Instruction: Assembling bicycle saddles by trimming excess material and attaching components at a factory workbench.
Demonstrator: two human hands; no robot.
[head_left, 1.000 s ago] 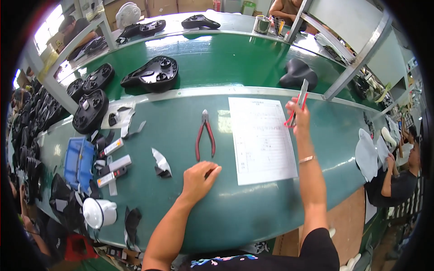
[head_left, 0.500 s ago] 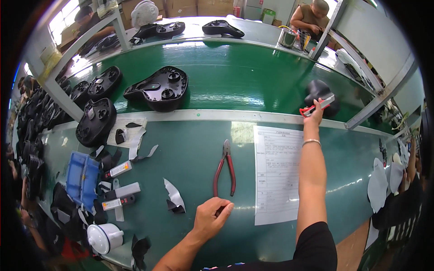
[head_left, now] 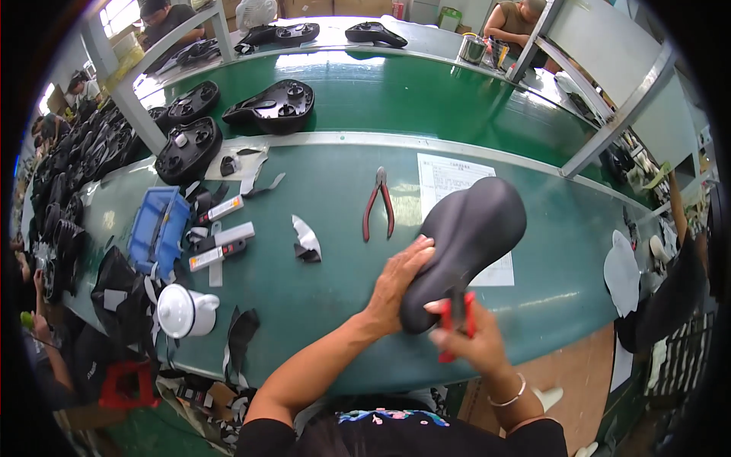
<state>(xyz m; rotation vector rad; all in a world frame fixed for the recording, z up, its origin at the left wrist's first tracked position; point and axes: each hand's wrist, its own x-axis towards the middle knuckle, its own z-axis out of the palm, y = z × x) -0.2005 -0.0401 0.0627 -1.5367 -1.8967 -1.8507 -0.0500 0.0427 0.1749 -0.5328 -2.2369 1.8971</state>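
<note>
At the left of the frame, a blue plastic tray (head_left: 138, 263) rests on the green worktable (head_left: 327, 320), and a white mug (head_left: 176, 312) stands just below it. In the upper left, an upturned saddle (head_left: 266, 114) shows its black underside. Near the centre lie red-handled cutting pliers (head_left: 389, 214), touched by nobody. Right of centre, a black bicycle saddle (head_left: 487, 228) has its smooth top visible and its narrow nose pointing to the lower left. The left hand (head_left: 396, 286) grasps this saddle by its left side. The right hand (head_left: 478, 344), near the nose, is closed around a red-handled tool (head_left: 448, 352), too blurred to tell its kind. Behind the saddle, a printed paper sheet (head_left: 500, 274) is partly covered.
</note>
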